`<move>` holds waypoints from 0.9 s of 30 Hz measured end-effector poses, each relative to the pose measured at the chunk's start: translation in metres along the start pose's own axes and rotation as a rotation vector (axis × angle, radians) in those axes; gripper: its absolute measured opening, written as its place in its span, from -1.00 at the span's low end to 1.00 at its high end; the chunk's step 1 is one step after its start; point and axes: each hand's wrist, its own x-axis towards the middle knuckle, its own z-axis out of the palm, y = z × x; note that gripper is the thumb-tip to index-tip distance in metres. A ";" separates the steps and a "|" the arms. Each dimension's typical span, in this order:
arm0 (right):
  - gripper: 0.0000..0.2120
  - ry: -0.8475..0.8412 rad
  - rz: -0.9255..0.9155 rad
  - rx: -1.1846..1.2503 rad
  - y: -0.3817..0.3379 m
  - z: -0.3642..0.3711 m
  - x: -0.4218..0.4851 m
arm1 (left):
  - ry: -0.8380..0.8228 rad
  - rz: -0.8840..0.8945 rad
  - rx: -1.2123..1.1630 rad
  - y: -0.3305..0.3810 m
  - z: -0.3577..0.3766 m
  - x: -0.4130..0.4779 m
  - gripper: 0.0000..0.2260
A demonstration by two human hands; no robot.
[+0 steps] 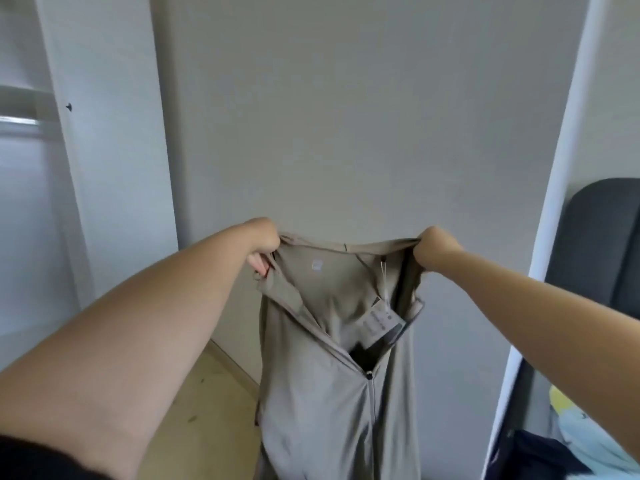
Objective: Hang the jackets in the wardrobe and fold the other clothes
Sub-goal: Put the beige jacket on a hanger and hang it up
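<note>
A beige zip-up jacket (322, 393) hangs in front of me, held up by its collar against a plain wall. My left hand (264, 244) grips the collar's left end. My right hand (434, 248) grips the right end, and the collar is stretched taut between them. The zip is partly undone, and a paper price tag (382, 318) dangles inside the open neck. The jacket's hem runs out of the frame at the bottom.
An open white wardrobe (31, 168) with a shelf and a metal rail (19, 120) stands at the left. A white door edge (554, 202) rises at the right, with a dark chair (602, 244) and light-coloured clothes (581, 434) beyond it. Wooden floor (207, 410) shows below.
</note>
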 end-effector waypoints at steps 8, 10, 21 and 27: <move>-0.78 0.300 -0.172 -0.032 -0.017 -0.045 0.011 | 0.438 0.069 -0.364 0.029 -0.017 0.003 -0.68; -0.74 0.075 0.004 -0.085 -0.012 -0.038 0.011 | 0.272 0.002 -0.460 0.028 -0.004 0.001 -0.66; -0.66 -0.519 0.253 -0.019 0.000 -0.043 -0.015 | 0.227 -0.023 -0.416 0.007 0.008 0.007 -0.69; -0.93 0.022 0.046 0.282 0.005 -0.038 -0.001 | -0.191 -0.047 -0.599 -0.001 0.003 0.001 -0.83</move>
